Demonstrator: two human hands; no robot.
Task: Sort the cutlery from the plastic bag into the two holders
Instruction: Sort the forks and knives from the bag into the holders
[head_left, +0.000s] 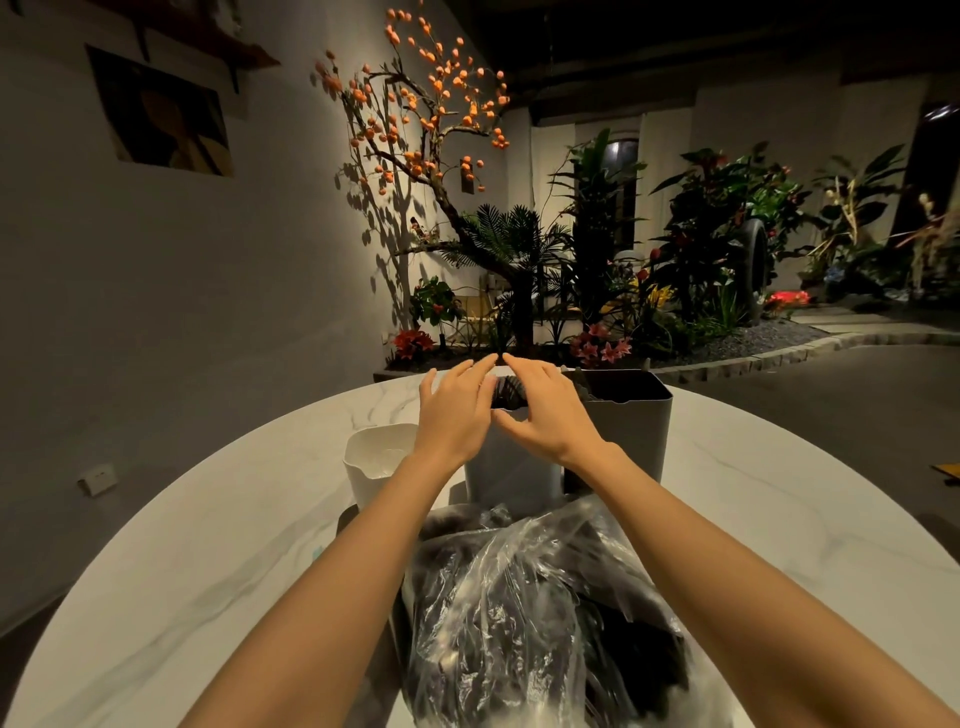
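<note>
A bunch of black plastic cutlery (506, 392) stands in the light grey holder (511, 470) at the middle of the table. My left hand (457, 410) and my right hand (548, 410) flank the bunch from either side, fingers fairly straight, with the fingertips nearly meeting above it. My right thumb lies along the holder's front rim. A darker grey holder (631, 421) stands right beside it, with some dark pieces showing at its left inner edge. The clear plastic bag (519, 597), full of black cutlery, lies close to me under my forearms.
A white jug-like container (376, 457) stands left of the light grey holder. All of this sits on a round white marble table (208, 545). Beyond the table's far edge are a planter bed, a tree with orange fruit and a wall.
</note>
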